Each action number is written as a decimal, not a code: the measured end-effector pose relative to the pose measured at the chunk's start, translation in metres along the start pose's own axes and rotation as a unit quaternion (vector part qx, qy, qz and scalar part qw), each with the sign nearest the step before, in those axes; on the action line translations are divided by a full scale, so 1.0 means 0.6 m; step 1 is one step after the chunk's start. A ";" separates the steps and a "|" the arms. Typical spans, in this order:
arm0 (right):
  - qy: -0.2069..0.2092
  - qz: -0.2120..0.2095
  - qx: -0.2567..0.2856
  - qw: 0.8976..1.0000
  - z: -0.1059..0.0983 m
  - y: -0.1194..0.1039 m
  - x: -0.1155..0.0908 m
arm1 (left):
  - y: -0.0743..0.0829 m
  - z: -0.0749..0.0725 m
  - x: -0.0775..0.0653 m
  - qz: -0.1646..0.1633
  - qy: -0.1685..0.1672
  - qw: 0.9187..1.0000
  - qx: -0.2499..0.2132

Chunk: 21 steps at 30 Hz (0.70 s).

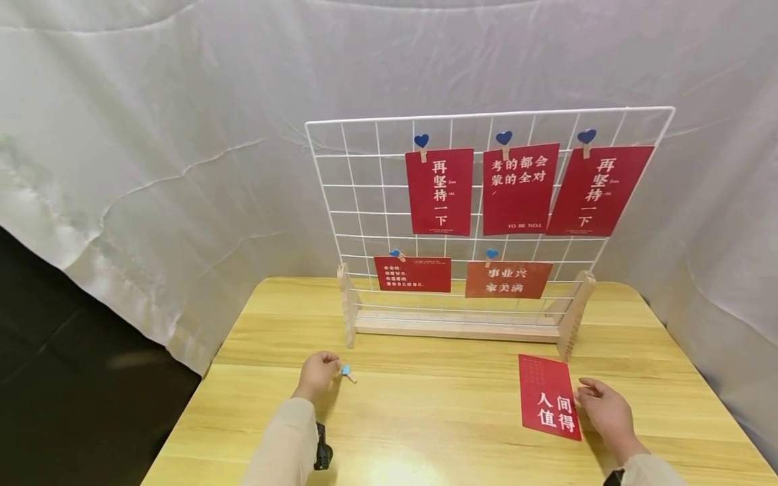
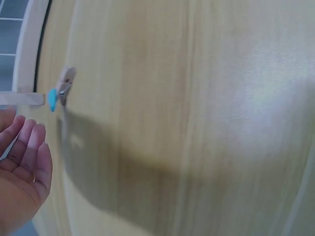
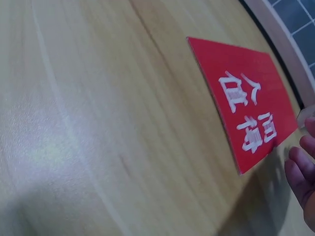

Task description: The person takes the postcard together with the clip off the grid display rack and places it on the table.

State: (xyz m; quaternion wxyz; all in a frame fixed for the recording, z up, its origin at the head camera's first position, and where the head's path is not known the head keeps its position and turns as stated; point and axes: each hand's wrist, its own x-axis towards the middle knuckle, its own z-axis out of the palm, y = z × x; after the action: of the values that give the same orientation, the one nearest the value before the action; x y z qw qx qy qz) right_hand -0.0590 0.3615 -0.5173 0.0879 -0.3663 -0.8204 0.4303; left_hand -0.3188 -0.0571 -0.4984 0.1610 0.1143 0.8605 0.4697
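On the left of the table, a small wooden clothespin (image 1: 349, 374) with a light-blue heart lies just right of my left hand (image 1: 320, 375). In the left wrist view the fingers of that hand are loosely bent, short of the clothespin (image 2: 64, 89), and nothing is between them. A red card (image 1: 549, 398) with white characters lies flat on the right side. My right hand (image 1: 608, 413) is beside its right edge, fingertips close to the border and holding nothing. The right wrist view shows the card (image 3: 246, 105) whole, with only part of the hand (image 3: 301, 164) at the frame's edge.
Behind the hands, a white wire grid (image 1: 358, 169) stands in a wooden base (image 1: 456, 329). Several red cards hang on it from heart clothespins, three in the upper row and two below. A pale curtain (image 1: 243, 101) surrounds the wooden table (image 1: 425, 405).
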 end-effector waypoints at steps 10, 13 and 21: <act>-0.012 -0.046 0.021 0.999 0.005 0.007 0.038 | 0.037 -0.017 0.004 0.030 0.008 1.000 -0.001; 0.008 -0.068 0.006 0.998 0.020 0.040 0.076 | 0.054 -0.023 0.003 0.045 0.005 0.999 -0.007; 0.036 -0.116 0.025 0.992 0.056 0.081 0.137 | 0.094 -0.035 0.000 0.081 0.008 0.996 -0.036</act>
State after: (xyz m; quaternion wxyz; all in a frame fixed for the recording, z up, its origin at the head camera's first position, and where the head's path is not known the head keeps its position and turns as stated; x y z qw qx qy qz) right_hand -0.1077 0.4129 -0.5894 0.1756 -0.2816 -0.8427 0.4239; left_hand -0.3245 -0.0431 -0.4401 0.1191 0.1738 0.8324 0.5126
